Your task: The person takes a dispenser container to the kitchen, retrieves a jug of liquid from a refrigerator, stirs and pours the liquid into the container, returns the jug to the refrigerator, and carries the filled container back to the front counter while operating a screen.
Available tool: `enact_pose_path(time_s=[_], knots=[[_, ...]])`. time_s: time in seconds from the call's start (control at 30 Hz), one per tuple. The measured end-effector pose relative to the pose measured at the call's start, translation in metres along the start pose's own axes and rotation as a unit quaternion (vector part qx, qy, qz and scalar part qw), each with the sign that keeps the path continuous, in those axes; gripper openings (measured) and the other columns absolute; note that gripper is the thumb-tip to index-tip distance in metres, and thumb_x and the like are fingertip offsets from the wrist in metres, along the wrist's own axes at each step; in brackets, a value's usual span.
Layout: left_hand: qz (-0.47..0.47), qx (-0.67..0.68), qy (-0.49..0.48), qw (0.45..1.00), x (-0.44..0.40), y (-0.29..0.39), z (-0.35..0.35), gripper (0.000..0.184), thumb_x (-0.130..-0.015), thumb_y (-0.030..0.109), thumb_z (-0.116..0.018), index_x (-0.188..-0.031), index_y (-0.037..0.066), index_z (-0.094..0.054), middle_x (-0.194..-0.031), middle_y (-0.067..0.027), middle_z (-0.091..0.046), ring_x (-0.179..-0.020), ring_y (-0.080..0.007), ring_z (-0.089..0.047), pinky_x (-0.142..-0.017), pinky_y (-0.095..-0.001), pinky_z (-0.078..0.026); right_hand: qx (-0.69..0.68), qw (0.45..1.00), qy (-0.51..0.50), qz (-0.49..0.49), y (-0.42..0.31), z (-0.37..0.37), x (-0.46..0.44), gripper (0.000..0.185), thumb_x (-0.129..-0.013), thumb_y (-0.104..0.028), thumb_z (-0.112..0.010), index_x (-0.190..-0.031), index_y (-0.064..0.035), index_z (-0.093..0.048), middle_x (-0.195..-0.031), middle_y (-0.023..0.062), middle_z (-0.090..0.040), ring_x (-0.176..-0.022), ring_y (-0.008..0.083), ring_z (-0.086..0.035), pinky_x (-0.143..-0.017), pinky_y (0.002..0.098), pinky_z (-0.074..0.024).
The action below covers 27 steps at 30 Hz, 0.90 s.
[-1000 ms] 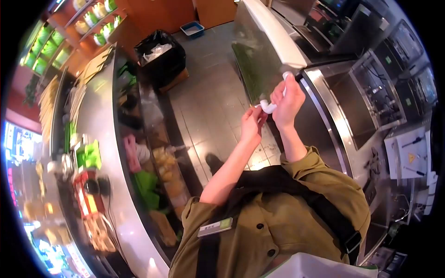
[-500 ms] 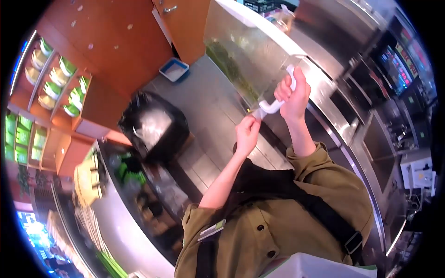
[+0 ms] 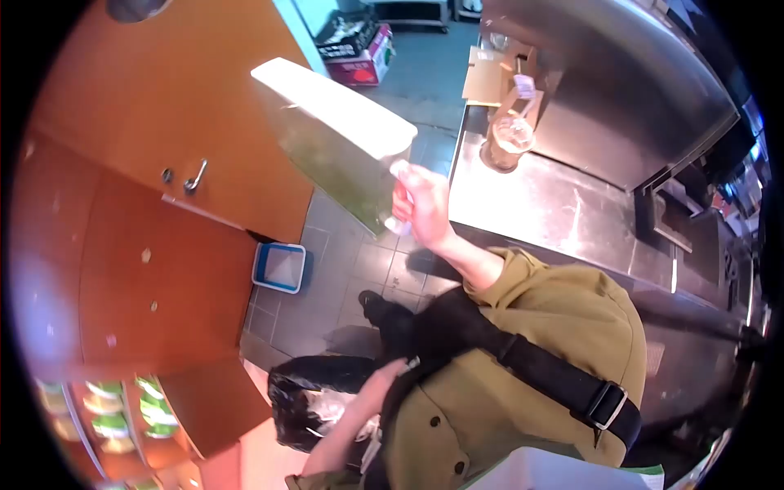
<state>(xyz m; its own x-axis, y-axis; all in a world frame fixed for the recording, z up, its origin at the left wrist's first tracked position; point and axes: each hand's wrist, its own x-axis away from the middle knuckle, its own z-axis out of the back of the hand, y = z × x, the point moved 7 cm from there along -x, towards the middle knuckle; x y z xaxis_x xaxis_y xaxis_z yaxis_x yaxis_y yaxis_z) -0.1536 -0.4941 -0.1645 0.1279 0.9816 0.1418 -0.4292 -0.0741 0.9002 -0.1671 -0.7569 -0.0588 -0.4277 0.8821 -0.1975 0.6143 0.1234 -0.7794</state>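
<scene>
My right hand (image 3: 425, 204) is wrapped around the white side handle of a long clear container (image 3: 335, 167). Its top is a white lid (image 3: 339, 102), and something green shows through the lower part of the wall. The container is held up in the air, away from my body, above the tiled floor. Down by the black apron (image 3: 445, 331) at my waist is my left hand (image 3: 392, 377), its fingers hidden against the dark cloth.
A bin with a black bag (image 3: 314, 384) stands below my left arm. On the floor by the orange door (image 3: 237, 98) lies a blue and white tray (image 3: 279, 268). The steel counter (image 3: 563, 208) at right bears a cup (image 3: 508, 145) and cardboard. Boxes (image 3: 359, 61) stand farther back.
My view has turned toward the door and the counter. My left hand has left the container's handle and dropped to my waist. My right hand still holds the container, now farther left in view.
</scene>
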Motion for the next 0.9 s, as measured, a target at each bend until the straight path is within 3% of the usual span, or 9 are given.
enact_pose_path(time_s=[0.1,0.23,0.37,0.53,0.63,0.67,0.73,0.83,0.9], knots=[[-0.063,-0.055,-0.066,0.994,-0.040,-0.028,0.109,0.027,-0.074,0.009,-0.050,-0.099,-0.002,-0.046,-0.093,-0.0198,-0.050,-0.085,-0.0314,-0.053,-0.073,-0.0314,-0.043,0.011,0.997,0.070,0.024,0.043,-0.008,-0.066,0.033,-0.081,-0.026,-0.046,-0.059,-0.0027,-0.040,-0.042,-0.0001,-0.032,-0.033,0.0061,-0.027,-0.033,0.0210,-0.0222],[0.203,0.284,-0.119,0.930,-0.082,-0.130,0.193,0.035,-0.080,0.013,-0.048,-0.114,0.005,-0.041,-0.109,-0.0077,-0.049,-0.104,-0.0161,-0.043,-0.086,-0.0276,-0.034,0.024,0.986,0.156,0.046,0.062,-0.008,-0.163,0.038,-0.079,-0.028,-0.052,-0.051,-0.0049,-0.040,-0.041,-0.0013,-0.035,-0.033,0.0046,-0.028,-0.033,0.0203,-0.0209],[0.244,0.400,-0.269,0.842,-0.156,-0.122,0.296,0.044,-0.081,0.018,-0.049,-0.120,0.007,-0.032,-0.114,-0.0062,-0.046,-0.107,-0.0150,-0.039,-0.088,-0.0277,-0.031,0.103,0.956,0.226,0.157,0.067,0.016,-0.260,0.034,-0.080,-0.022,-0.050,-0.051,-0.0047,-0.041,-0.041,-0.0018,-0.035,-0.034,0.0040,-0.029,-0.033,0.0200,-0.0200],[0.260,0.455,-0.387,0.758,-0.348,-0.116,0.390,0.057,-0.081,0.026,-0.050,-0.128,0.010,-0.021,-0.120,-0.0042,-0.041,-0.111,-0.0135,-0.035,-0.091,-0.0278,-0.029,0.118,0.936,0.259,0.206,0.069,0.080,-0.401,0.035,-0.081,-0.021,-0.049,-0.051,-0.0043,-0.038,-0.043,-0.0013,-0.035,-0.035,0.0036,-0.028,-0.033,0.0206,-0.0200],[0.293,0.310,-0.399,0.812,-0.503,-0.156,0.458,0.061,-0.080,0.037,-0.050,-0.129,0.011,-0.024,-0.120,-0.0059,-0.042,-0.110,-0.0135,-0.035,-0.093,-0.0277,-0.027,0.267,0.878,0.298,0.262,0.049,0.121,-0.488,0.031,-0.080,-0.019,-0.048,-0.055,-0.0013,-0.044,-0.042,-0.0024,-0.035,-0.035,0.0037,-0.030,-0.034,0.0201,-0.0237],[0.250,0.157,-0.368,0.882,-0.571,-0.130,0.493,0.053,-0.081,0.036,-0.050,-0.123,0.008,-0.034,-0.116,-0.0075,-0.046,-0.108,-0.0157,-0.039,-0.092,-0.0284,-0.029,0.306,0.865,0.320,0.236,0.037,0.129,-0.516,0.030,-0.079,-0.019,-0.048,-0.056,-0.0002,-0.046,-0.042,-0.0020,-0.037,-0.037,0.0037,-0.033,-0.035,0.0201,-0.0253],[0.068,-0.053,-0.109,0.990,-0.699,-0.126,0.559,0.031,-0.083,0.024,-0.049,-0.107,0.004,-0.049,-0.102,-0.0067,-0.054,-0.095,-0.0160,-0.048,-0.084,-0.0280,-0.037,0.319,0.866,0.304,0.237,0.028,0.150,-0.568,0.033,-0.079,-0.023,-0.049,-0.056,-0.0005,-0.046,-0.042,-0.0012,-0.039,-0.038,0.0039,-0.035,-0.036,0.0206,-0.0261],[-0.081,0.101,0.038,0.991,-0.844,-0.053,0.603,0.027,-0.080,0.010,-0.051,-0.105,0.001,-0.050,-0.097,-0.0100,-0.057,-0.093,-0.0153,-0.052,-0.080,-0.0255,-0.039,0.363,0.837,0.331,0.240,0.016,0.198,-0.646,0.036,-0.074,-0.032,-0.055,-0.061,0.0013,-0.051,-0.046,-0.0014,-0.042,-0.043,0.0042,-0.039,-0.040,0.0200,-0.0298],[-0.234,0.040,0.019,0.971,-0.933,-0.003,0.601,0.019,-0.080,0.002,-0.047,-0.098,-0.002,-0.053,-0.092,-0.0076,-0.057,-0.086,-0.0101,-0.052,-0.075,-0.0211,-0.040,0.345,0.835,0.348,0.250,0.028,0.250,-0.704,0.037,-0.072,-0.034,-0.057,-0.067,0.0026,-0.054,-0.049,-0.0015,-0.043,-0.044,0.0041,-0.039,-0.041,0.0200,-0.0306]])
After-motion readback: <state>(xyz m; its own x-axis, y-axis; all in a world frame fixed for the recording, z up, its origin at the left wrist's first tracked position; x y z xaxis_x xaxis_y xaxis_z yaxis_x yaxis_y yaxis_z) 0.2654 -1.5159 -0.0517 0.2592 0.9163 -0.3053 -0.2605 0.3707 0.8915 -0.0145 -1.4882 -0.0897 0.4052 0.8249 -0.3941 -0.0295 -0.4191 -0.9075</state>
